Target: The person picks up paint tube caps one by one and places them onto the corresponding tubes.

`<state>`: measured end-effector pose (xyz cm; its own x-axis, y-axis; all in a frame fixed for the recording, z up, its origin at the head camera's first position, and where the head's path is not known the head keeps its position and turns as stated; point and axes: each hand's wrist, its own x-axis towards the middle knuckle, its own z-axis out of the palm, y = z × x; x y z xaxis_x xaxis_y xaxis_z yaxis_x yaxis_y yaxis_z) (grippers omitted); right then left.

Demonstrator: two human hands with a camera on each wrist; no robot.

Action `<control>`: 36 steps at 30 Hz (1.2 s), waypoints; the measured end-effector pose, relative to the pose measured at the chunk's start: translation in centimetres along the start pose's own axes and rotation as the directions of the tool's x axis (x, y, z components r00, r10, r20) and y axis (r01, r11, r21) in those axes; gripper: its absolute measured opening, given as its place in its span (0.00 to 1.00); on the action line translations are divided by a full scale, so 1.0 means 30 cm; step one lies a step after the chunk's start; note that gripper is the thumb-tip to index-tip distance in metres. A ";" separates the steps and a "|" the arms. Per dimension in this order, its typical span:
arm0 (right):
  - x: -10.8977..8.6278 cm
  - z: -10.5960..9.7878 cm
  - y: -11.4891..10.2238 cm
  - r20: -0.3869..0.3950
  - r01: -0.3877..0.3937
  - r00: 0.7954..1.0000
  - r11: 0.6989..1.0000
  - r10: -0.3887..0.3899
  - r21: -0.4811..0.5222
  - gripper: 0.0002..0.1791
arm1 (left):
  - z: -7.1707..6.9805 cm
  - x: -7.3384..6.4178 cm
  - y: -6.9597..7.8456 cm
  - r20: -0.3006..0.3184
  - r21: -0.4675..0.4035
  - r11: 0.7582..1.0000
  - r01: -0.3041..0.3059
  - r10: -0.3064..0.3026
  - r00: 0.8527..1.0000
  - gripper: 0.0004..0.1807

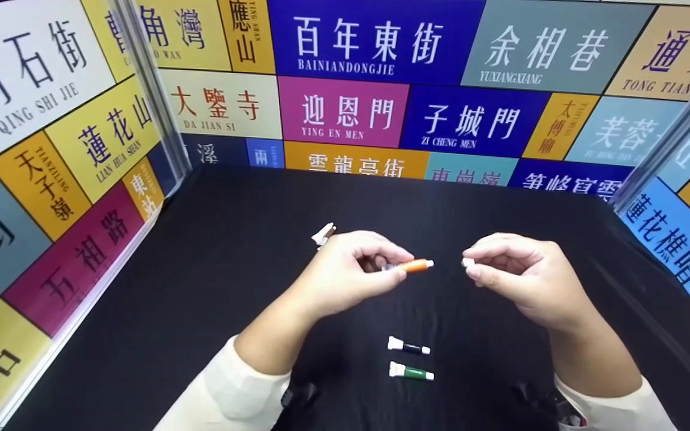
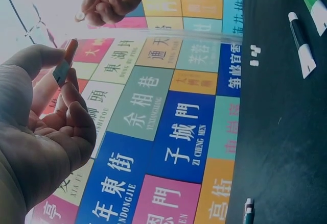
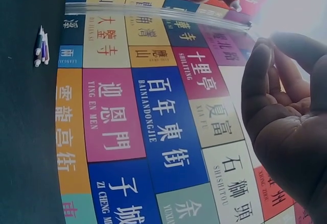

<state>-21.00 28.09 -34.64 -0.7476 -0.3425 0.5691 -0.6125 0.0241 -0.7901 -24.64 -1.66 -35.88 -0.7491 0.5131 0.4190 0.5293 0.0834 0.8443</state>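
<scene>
orange tube [image 1: 418, 264]: held up over the tabletop [image 1: 201, 287] in the left hand [image 1: 351, 269], white tip pointing at the right hand [image 1: 518, 269]. Using this tube as my landmark for the rest.
left hand: thumb and fingers pinched round the back part of the orange tube, front end poking out. My guess is that's to keep the tip easy to get at without squashing the body.
right hand: right of the orange tube with a gap between, thumb and fingertips closed on a little white cap [image 1: 468, 262]. Fingertip grip makes sense imo, the thing's tiny.
white cap: roughly level with the orange tube's tip, not touching it.
black tube [image 1: 409, 346]: flat on the tabletop, on the near side of the orange tube.
green tube [image 1: 412, 372]: just beside the black one, nearer still, about parallel. Probably lined up like that to be tidy and handy.
other tubes [image 1: 323, 233]: left of the orange tube, partly blocked by the left hand, so no clue how many.
white bits [image 2: 254, 49]: on the tabletop below the orange tube's height, maybe more caps, too small to be sure.
sign wall [image 1: 375, 42]: beyond the orange tube, looks like plain backdrop.
</scene>
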 end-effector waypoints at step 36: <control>-0.003 0.074 0.021 0.032 -0.023 0.999 0.958 0.034 -0.285 0.11 | 0.048 -0.003 -0.005 0.050 0.064 0.997 -0.040 0.037 0.998 0.11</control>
<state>-20.74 26.06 -35.70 -0.7592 -0.3715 0.5345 -0.6428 0.2987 -0.7054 -24.08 -0.48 -36.53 -0.7082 0.5579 0.4327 0.5835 0.1174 0.8036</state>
